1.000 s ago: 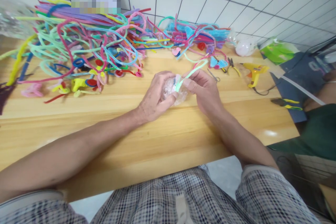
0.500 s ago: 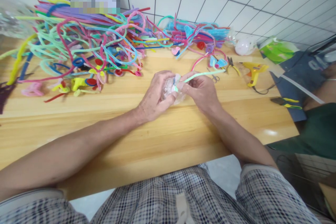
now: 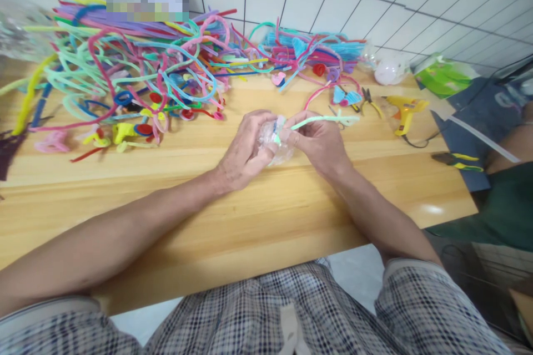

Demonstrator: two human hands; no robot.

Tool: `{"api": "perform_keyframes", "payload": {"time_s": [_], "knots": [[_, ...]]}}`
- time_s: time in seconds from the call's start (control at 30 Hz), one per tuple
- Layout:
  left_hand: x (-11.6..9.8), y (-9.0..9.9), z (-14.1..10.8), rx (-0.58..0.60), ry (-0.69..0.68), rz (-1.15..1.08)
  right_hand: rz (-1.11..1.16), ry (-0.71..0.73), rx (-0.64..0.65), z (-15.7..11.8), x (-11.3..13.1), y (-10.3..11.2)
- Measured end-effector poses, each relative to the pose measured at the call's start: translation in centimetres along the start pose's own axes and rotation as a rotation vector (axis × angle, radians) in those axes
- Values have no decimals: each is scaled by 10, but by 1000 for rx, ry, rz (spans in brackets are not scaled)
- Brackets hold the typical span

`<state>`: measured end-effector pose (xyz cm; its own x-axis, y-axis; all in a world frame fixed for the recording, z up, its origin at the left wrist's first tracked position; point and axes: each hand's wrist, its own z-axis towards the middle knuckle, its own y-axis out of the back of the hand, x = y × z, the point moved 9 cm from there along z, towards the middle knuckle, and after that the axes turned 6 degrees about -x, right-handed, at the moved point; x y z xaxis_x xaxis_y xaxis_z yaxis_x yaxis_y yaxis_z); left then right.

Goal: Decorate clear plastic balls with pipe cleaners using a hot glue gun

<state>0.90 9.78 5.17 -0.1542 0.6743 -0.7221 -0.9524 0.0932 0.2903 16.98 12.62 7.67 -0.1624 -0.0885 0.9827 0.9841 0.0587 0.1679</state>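
Over the middle of the wooden table, my left hand [image 3: 249, 150] is closed around a crumpled-looking clear plastic piece [image 3: 266, 136]; its exact kind I cannot make out. Between the thumb and fingers of my right hand [image 3: 318, 141] is a pale green pipe cleaner [image 3: 327, 119]. One end of it meets the plastic at my left thumb, and the free end points right. A small blue and white bit shows at the top of the plastic. My palms hide the rest.
A tangled heap of coloured pipe cleaners [image 3: 137, 66] lies at the back left, with blue bundles [image 3: 337, 52] behind. To the right are pliers [image 3: 368, 102], a yellow glue gun [image 3: 403, 113], cutters [image 3: 456, 161] and a green packet [image 3: 443, 76]. Another person's dark green clothing [image 3: 495, 208] shows at far right.
Both hands stay at nearly the same spot, still holding the plastic and the pipe cleaner. The pipe cleaner's free end has dipped slightly. The view has shifted a little.
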Motion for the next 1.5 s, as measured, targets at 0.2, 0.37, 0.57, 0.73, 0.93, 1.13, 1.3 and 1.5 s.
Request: {"api": "perform_keyframes", "payload": {"time_s": [0.2,0.37,0.57,0.73,0.93,1.13,1.3,1.5], "knots": [[5,-3,-1,-26,44,6,16,-20,-1,-2,2,-1],[-1,-2,-1,-34,12,13,-5,-35,-21,2,4,5],[0,-1,-1,0,29,39,-41,10,44,6,8,6],[-1,-3,1,29,10,26,-81,80,224,4,16,2],[-3,-5,3,57,-8,27,-261,224,352,7,32,3],[-6,-5,4,79,-62,45,-288,250,426,5,39,4],[-7,-5,4,89,-65,56,-332,265,448,5,38,6],[-7,-6,4,106,-71,68,-341,327,451,3,41,5]]}}
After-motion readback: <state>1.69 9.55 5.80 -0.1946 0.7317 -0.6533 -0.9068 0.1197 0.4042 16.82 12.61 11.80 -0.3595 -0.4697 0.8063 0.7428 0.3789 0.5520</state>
